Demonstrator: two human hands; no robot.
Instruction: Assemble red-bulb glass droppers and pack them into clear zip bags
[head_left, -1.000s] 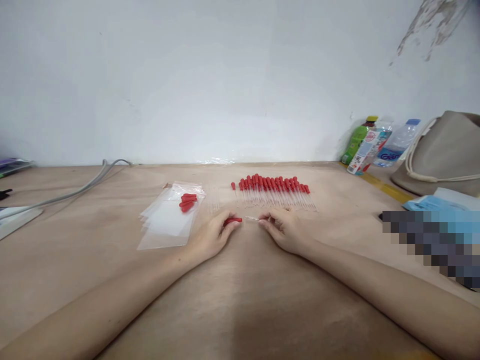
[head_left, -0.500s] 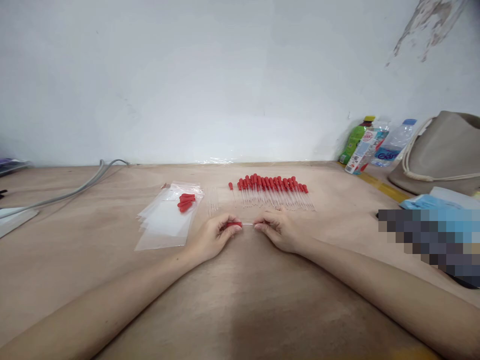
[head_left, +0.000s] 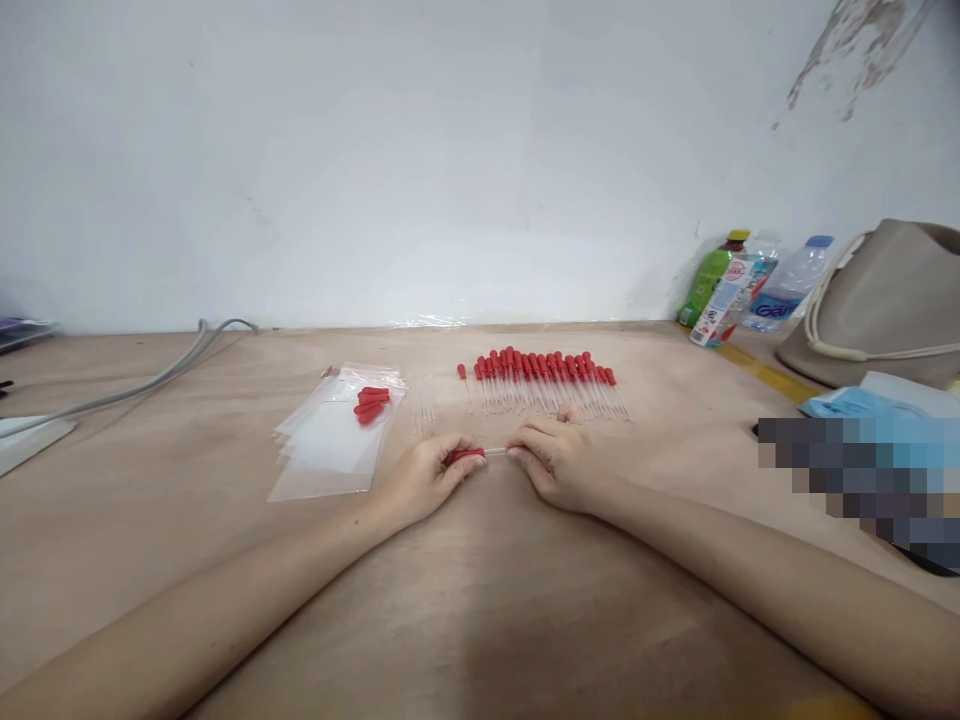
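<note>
My left hand pinches a red rubber bulb just above the wooden table. My right hand pinches a thin clear glass tube whose end meets the bulb between the two hands. Behind my hands lies a row of several finished droppers with red bulbs. A few bare glass tubes lie to the left of that row. Loose red bulbs rest on a stack of clear plastic bags at the left.
Drink bottles stand against the wall at the back right, beside a beige bag. A blue packet and a blurred patch lie at the right. A grey cable runs across the left.
The bulb and the glass tube were apart a second ago. My hands have drawn together and the tube's end now sits at the bulb's mouth.
</note>
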